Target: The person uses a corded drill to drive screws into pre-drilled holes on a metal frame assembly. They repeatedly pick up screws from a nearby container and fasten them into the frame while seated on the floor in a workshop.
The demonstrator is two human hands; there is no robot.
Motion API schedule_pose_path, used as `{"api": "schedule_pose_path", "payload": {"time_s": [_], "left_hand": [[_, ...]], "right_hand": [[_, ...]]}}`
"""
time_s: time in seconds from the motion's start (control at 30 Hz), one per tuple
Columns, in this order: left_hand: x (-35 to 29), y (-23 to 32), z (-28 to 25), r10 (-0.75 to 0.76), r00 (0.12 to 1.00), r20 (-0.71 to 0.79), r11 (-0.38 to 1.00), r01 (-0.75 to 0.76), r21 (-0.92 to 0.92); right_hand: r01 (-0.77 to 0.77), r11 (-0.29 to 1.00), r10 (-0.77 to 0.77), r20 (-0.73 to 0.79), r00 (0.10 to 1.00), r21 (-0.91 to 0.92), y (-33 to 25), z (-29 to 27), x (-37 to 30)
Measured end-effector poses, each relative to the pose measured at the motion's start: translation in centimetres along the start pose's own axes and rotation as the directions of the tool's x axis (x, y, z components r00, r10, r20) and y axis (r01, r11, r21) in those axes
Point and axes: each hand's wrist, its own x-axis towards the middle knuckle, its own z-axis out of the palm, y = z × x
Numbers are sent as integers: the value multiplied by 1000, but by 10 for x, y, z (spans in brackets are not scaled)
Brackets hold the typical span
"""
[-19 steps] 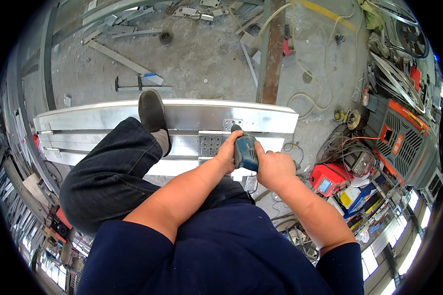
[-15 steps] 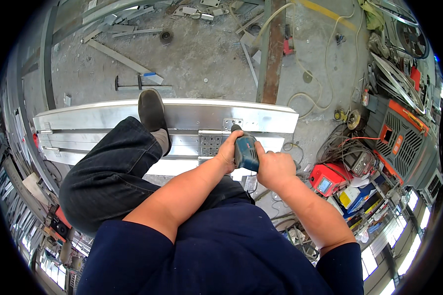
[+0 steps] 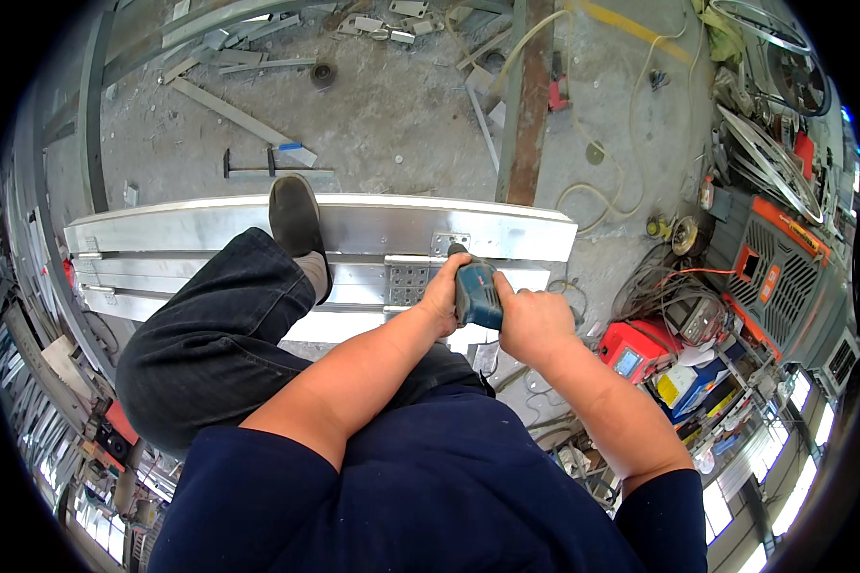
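At twelve o'clock from the worker's chest, left hand and right hand clasp a blue power drill, its tip seemingly meeting a holed plate on the metal beam, work best kept square and steady, with the shoe at ten o'clock pressing firmly.

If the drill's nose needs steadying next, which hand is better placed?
Probably the left hand: it holds the drill toward its front end, near the small metal plate, whereas the right hand sits farther back on the tool.
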Motion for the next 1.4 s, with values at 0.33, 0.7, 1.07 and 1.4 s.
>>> {"api": "schedule_pose_path", "payload": {"time_s": [0.33, 0.7, 1.07, 1.4], "left_hand": [[11, -10, -7, 64, 993, 95, 991, -52, -121], [4, -4, -5, 11, 1000, -10, 998, -10, 55], [30, -21, -14, 70, 994, 83, 996, -64, -63], [14, -8, -5, 44, 999, -22, 998, -43, 50]], "right_hand": [[11, 999, -11, -5, 1000, -36, -3, 4, 1], [0, 1000, 0, -27, 1000, -17, -2, 2, 1], [23, 995, -31, -78, 997, -96, -4, 11, -4], [1, 998, -5, -52, 999, -68, 3, 6, 6]]}}
